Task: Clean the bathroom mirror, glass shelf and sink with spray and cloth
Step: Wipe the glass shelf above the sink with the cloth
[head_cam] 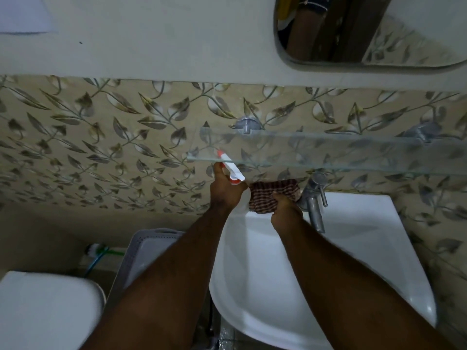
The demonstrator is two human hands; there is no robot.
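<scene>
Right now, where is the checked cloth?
In the head view the checked cloth is bunched in the right hand at the back rim of the white sink, just left of the metal tap and below the glass shelf.

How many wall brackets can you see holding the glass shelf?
2. One bracket sits at the back edge of the glass shelf near its left end; the second bracket is further right. The shelf runs out of frame, so more may be hidden.

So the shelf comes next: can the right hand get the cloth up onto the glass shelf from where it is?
Probably yes. The right hand grips the cloth just below the glass shelf, whose top is bare; only the tap stands beside it.
</scene>
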